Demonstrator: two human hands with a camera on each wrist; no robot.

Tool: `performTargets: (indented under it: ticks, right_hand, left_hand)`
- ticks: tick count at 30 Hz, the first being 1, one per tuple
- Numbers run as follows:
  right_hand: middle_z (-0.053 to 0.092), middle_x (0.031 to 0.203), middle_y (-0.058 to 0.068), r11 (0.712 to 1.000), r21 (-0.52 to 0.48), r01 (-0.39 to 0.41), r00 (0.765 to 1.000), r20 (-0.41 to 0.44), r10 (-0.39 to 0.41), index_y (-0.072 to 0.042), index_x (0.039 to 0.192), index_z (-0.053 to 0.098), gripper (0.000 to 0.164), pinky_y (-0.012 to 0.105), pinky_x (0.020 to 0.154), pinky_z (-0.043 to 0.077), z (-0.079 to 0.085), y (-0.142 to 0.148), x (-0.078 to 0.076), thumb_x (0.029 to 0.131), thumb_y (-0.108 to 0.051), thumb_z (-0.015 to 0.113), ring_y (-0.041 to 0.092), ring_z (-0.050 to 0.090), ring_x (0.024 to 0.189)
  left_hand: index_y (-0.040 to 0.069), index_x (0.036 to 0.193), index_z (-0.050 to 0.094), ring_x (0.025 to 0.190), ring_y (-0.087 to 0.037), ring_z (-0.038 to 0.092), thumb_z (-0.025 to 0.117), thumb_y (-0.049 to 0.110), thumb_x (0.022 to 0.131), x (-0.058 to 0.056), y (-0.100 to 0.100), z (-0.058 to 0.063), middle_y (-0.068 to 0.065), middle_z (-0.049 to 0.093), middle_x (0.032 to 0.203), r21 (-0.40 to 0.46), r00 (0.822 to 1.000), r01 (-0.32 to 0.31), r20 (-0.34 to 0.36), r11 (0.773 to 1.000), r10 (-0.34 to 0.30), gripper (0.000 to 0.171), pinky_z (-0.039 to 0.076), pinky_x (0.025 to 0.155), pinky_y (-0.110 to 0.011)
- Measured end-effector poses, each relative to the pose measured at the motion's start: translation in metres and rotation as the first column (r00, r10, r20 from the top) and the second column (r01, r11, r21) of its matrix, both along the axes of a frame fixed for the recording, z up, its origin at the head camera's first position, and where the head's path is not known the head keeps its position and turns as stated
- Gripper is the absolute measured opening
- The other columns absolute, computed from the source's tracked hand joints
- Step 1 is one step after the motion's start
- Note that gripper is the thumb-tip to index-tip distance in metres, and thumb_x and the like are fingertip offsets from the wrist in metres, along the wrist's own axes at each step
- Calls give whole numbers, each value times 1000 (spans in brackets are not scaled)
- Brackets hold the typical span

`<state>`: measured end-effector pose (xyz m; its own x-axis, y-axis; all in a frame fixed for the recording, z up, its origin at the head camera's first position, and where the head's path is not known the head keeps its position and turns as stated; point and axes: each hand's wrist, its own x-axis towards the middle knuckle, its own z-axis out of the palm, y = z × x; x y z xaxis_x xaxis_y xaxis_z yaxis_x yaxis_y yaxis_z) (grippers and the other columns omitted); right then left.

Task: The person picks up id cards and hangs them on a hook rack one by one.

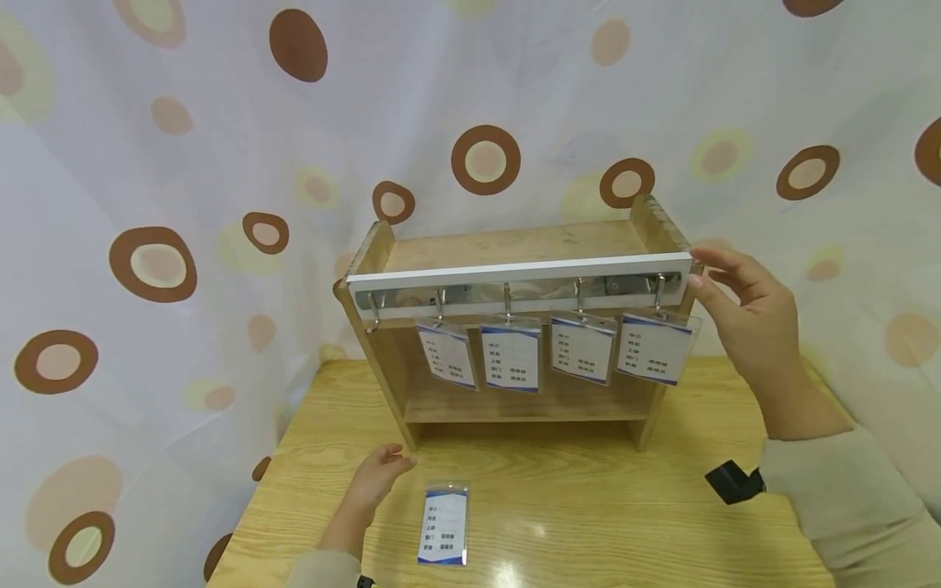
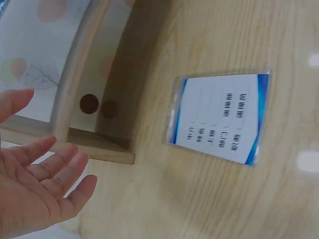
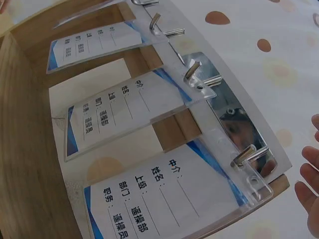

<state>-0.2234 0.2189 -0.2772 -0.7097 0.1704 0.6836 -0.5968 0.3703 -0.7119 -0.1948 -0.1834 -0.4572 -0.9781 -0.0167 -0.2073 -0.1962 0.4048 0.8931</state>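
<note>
My right hand is at the right end of the metal hook rail, thumb and forefinger close to its white edge; I cannot tell whether they touch it. In the right wrist view the fingertips appear relaxed and apart from the rail. Several clear-sleeved ID badges hang from hooks to the right of the leftmost hook. Another ID badge lies face up on the table. Left of it hovers my left hand, palm bare and fingers loosely spread, as the left wrist view shows.
The hook rail runs along the top front of a wooden shelf standing on a wood-grain table. Behind it hangs a white curtain with brown and yellow circles. A black strap piece sits by the right sleeve.
</note>
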Motion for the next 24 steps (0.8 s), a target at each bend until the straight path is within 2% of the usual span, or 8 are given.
performTargets:
  ticks: [5, 8, 15, 19, 24]
  right_hand:
    - [51, 113, -10, 999, 37, -29, 999, 37, 28, -2, 115, 54, 35, 16, 85, 33, -3, 6, -5, 80, 3, 56, 7, 41, 109]
    - [49, 116, -6, 997, 69, -46, 998, 40, 43, 1, 116, 52, 36, 15, 85, 33, -5, 9, -8, 80, 4, 56, 7, 41, 109]
    - [42, 123, -3, 982, 189, -15, 987, 162, -16, -3, 122, 48, 41, 11, 81, 34, -6, 14, -15, 82, -9, 58, 5, 40, 104]
    - [41, 123, -5, 979, 202, -19, 985, 174, -16, -3, 122, 48, 42, 20, 91, 30, -6, 15, -18, 82, -10, 59, 5, 36, 109]
    - [40, 124, -2, 977, 211, -36, 983, 184, -4, -3, 123, 47, 43, 33, 96, 24, -7, 15, -21, 82, -11, 59, 9, 32, 114]
  left_hand:
    - [-11, 122, 35, 104, -46, 40, 56, 31, 82, 3, 6, -15, -31, 42, 117, -7, 1000, 15, 25, 1000, -15, 62, 34, 81, -55]
    - [-11, 122, 36, 103, -46, 40, 57, 32, 81, 6, 9, -24, -30, 43, 115, -13, 999, 25, 35, 1000, -25, 63, 33, 81, -56]
    - [-12, 122, 35, 101, -46, 41, 56, 31, 81, 12, 17, -40, -29, 46, 112, 3, 997, 28, 73, 1000, -28, 63, 31, 79, -59]
    - [-14, 120, 36, 99, -46, 42, 55, 24, 81, 15, 20, -48, -30, 47, 109, 23, 997, 20, 72, 1000, -22, 58, 31, 79, -58]
    - [-16, 118, 36, 100, -47, 40, 55, 21, 81, 17, 20, -55, -31, 46, 108, 24, 997, 16, 74, 1000, -18, 56, 30, 80, -58]
